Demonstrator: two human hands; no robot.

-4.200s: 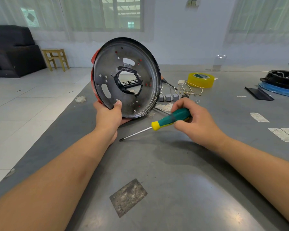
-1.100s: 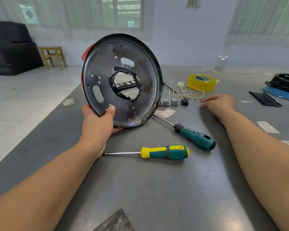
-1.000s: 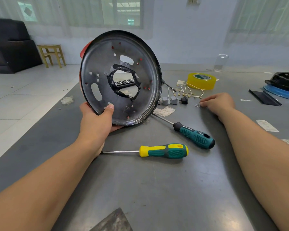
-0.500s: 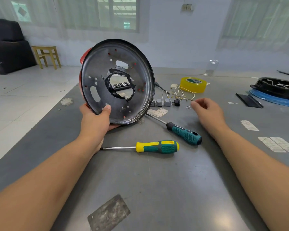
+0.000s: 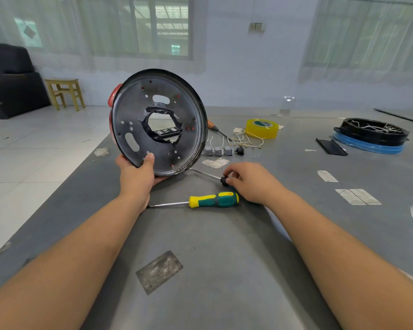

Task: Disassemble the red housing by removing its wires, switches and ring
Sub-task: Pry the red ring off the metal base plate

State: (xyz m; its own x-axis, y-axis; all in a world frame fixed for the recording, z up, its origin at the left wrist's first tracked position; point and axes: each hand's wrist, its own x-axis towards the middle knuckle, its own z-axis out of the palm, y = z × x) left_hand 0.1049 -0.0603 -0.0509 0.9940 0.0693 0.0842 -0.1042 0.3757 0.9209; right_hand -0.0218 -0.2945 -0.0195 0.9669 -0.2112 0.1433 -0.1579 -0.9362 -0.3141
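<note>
Red housing [image 5: 158,122] upright on edge, left hand [image 5: 137,172] gripping lower rim

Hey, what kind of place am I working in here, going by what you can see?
Probably an informal workshop or repair room. A big grey worktable holds screwdrivers, a roll of yellow tape and small removed parts, while a wooden stool and a dark sofa stand on the tiled floor behind.
</note>
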